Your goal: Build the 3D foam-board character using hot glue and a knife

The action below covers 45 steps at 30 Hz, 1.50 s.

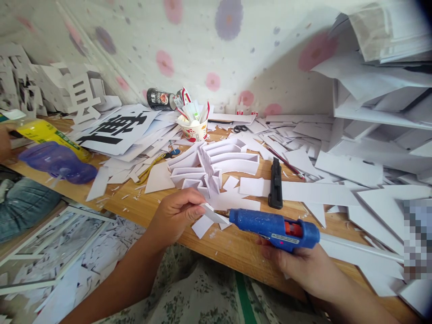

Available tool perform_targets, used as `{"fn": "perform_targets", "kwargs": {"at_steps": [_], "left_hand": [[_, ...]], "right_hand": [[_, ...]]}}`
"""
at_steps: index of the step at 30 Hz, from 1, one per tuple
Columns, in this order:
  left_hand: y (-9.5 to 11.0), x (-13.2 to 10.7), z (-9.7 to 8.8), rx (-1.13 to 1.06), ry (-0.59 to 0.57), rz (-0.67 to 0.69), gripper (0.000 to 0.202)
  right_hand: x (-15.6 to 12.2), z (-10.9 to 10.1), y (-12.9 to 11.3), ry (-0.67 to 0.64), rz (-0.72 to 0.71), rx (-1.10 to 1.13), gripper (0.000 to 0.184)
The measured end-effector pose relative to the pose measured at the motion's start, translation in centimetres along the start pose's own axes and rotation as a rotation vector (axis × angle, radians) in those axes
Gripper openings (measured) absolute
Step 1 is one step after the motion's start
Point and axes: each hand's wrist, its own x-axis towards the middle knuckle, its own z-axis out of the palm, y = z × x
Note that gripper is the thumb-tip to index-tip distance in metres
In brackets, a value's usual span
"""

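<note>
My right hand point(303, 265) grips a blue hot-glue gun point(270, 227) with a red trigger, its nozzle pointing left. My left hand point(177, 211) pinches a small white foam-board strip point(214, 213), and the nozzle tip meets the strip's edge. Both hands hover over the front of a wooden table point(219, 245). Just behind them stands a white three-dimensional character point(211, 164) built from foam-board strips.
A black utility knife point(276, 184) lies right of the white character. White offcuts cover the table, piled high at the right. A paper cup point(195, 128) of tools, a dark can point(160, 99), scissors point(240, 129), a printed black character sheet point(114, 128) and a purple bag point(59, 162) lie behind and left.
</note>
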Motion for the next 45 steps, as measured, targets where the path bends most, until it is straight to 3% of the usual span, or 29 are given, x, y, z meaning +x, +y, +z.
{"fn": "perform_targets", "kwargs": {"at_steps": [11, 22, 28, 37, 42, 45], "left_hand": [[-0.4, -0.1, -1.0, -0.022, 0.04, -0.041, 0.014], [-1.2, -0.4, -1.9, -0.123, 0.121, -0.083, 0.021], [-0.6, 0.0, -1.5, -0.269, 0.204, -0.161, 0.029], [-1.1, -1.0, 0.2, -0.608, 0.075, -0.396, 0.025], [-1.3, -1.3, 1.7, -0.707, 0.067, -0.425, 0.026], [-1.4, -1.3, 2.1, -0.703, 0.061, -0.419, 0.028]], "right_hand": [[-0.6, 0.1, 1.4, -0.056, -0.029, 0.098, 0.014], [-0.3, 0.2, 0.7, -0.048, -0.018, 0.112, 0.011], [-0.6, 0.3, 1.1, -0.017, 0.019, 0.138, 0.013], [-0.9, -0.2, 0.4, 0.019, 0.146, 0.257, 0.016], [-0.7, -0.4, 0.8, -0.018, 0.089, 0.236, 0.017], [-0.5, -0.5, 0.9, 0.024, 0.09, 0.209, 0.019]]}}
